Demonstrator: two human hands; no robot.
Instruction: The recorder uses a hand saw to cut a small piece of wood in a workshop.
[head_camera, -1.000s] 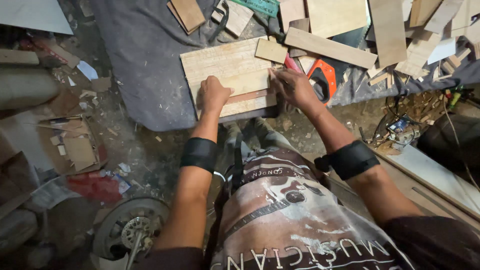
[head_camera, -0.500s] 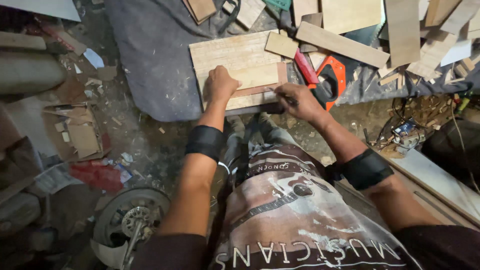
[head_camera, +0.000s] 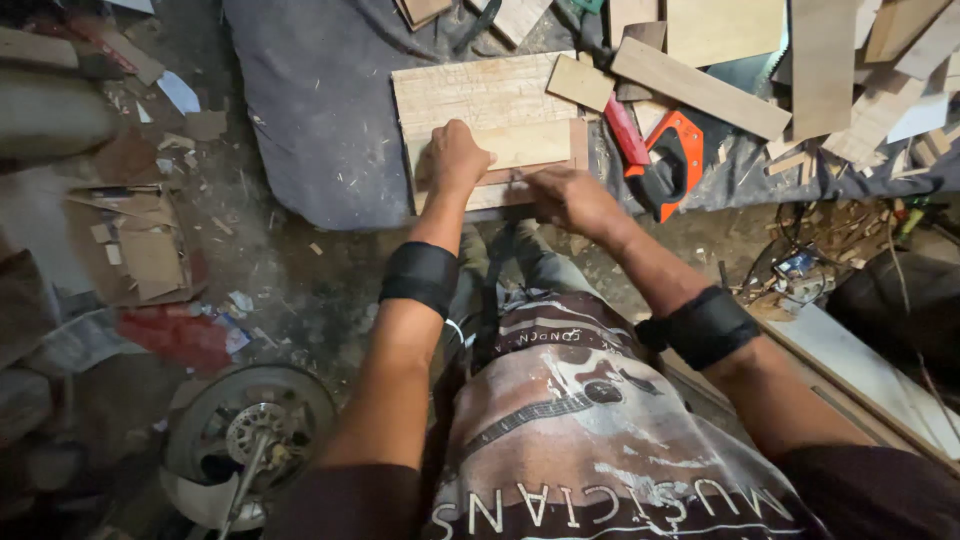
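Where the head view looks straight down, a pale wooden board (head_camera: 480, 100) is seen lying flat on a grey cloth (head_camera: 320, 110) spread over the work surface, in the far middle of the scene. A smaller light wood piece (head_camera: 525, 143) is laid on the board's near part, with a reddish strip showing along its near and right edges. The left hand (head_camera: 455, 160) is pressed down on the small piece at its left end, fingers curled and spread flat against the wood, nothing gripped. The right hand (head_camera: 570, 198) is set at the board's near edge, just right of the left hand, its fingers pinched together near the strip; whether anything thin is held between them cannot be told. Black bands are worn on both forearms. To the right of the board, a handsaw with an orange and black handle (head_camera: 672, 160) is laid on the cloth, close beside the right hand but apart from it. Farther off, a long wood slat (head_camera: 700, 88) and other offcuts are scattered across the far right. On the left, on the dusty floor, a torn cardboard box (head_camera: 140, 250) is noted, and at the near left a round metal wheel (head_camera: 250, 440) is seen beside the person's knee.
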